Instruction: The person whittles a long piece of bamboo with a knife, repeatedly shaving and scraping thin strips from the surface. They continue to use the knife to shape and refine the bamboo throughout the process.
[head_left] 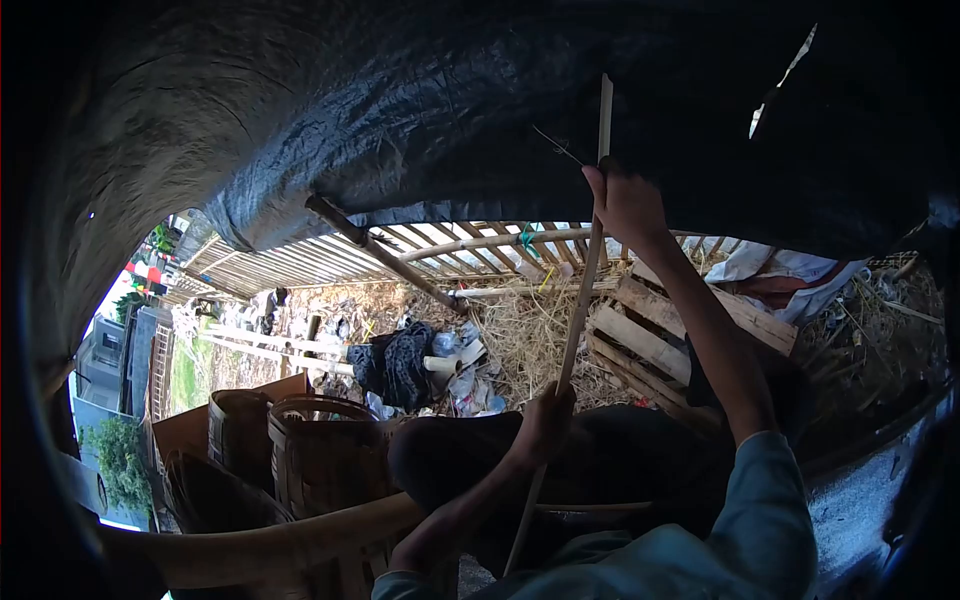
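Observation:
A long, thin bamboo strip (pixel 580 320) runs steeply up through the middle of the head view, leaning right at its top. My right hand (pixel 628 207) is closed around its upper part, with the pale tip sticking out above the fist. Lower down, my left hand (pixel 545 425) grips the same strip near my knees, and its tail passes on toward my lap. A fine, curled fibre (pixel 558 145) stands off beside the right fist. Whether a small tool is also in the right hand is hidden by shadow.
Dark tarpaulin (pixel 450 110) hangs overhead, with a bamboo pole (pixel 380 250) below it. A slatted bamboo fence (pixel 310 260) stands beyond. Straw (pixel 520 330), a wooden pallet (pixel 645 340) and dark cloth (pixel 395 365) lie ahead. Brown bucket-like containers (pixel 325 450) and a thick bamboo pole (pixel 270 550) are at left.

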